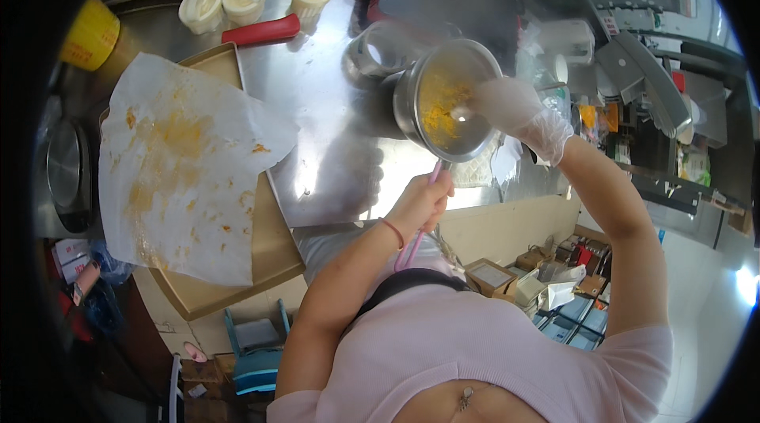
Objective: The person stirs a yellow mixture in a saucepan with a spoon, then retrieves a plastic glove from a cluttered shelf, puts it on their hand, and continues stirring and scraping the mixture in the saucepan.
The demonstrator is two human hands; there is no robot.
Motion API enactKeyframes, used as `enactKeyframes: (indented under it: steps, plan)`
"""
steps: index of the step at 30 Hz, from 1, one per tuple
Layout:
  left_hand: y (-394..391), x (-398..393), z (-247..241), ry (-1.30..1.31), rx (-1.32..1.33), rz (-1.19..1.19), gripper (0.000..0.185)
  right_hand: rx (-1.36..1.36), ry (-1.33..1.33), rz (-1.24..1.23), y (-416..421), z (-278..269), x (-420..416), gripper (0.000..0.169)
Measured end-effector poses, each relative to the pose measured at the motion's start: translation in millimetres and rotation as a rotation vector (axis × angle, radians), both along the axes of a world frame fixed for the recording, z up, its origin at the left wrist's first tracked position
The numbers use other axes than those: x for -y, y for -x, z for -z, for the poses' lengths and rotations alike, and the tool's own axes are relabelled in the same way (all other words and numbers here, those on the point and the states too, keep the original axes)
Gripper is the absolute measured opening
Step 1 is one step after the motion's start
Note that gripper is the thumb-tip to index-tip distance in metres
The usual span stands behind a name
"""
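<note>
My left hand point(424, 200) is wrapped around a long pink handle point(409, 253) that leads up to a round metal strainer point(446, 54). Yellow crumbs point(442, 117) lie inside it, and the strainer seems to sit over a steel bowl point(405, 105). In a clear disposable glove, my right hand point(510, 105) reaches over the strainer's right rim, blurred by motion. It grips what looks like a metal spoon point(460, 114); a thin metal end sticks out behind the hand, and the fingers hide the middle.
Yellow-stained baking paper point(178, 179) covers much of a gold baking tray point(279, 253) at left. White plunger moulds point(246, 1), a red handle sleeve point(261, 30) and a clear container point(380, 49) stand farther back on the steel table point(320, 161). A kitchen scale point(65, 167) is far left.
</note>
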State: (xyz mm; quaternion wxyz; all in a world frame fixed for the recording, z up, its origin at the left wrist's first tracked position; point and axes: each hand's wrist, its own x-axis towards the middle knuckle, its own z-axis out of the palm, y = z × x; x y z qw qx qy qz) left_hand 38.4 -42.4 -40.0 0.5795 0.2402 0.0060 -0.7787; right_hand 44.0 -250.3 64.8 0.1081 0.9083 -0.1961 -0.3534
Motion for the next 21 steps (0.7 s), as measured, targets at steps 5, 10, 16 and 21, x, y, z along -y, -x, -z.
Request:
enactKeyframes:
  steps: [5, 10, 16, 21]
  plan:
    - [5.5, -1.8, 2.3, 0.014, -0.014, -0.036, 0.028, -0.064, 0.137, -0.013, -7.7, 16.5, -8.1, 0.023]
    - [8.9, -0.1, 4.1, 0.011, -0.011, -0.047, 0.028, -0.025, 0.182, -0.035, -17.9, 22.9, -8.1, 0.02]
    - [6.9, 0.2, 0.3, 0.004, -0.029, -0.037, 0.026, 0.202, 0.154, 0.088, -9.7, 19.0, 1.4, 0.024]
    - [6.1, 1.0, -0.2, 0.026, -0.019, -0.032, 0.025, 0.293, -0.139, 0.281, 9.9, -1.3, 12.6, 0.031]
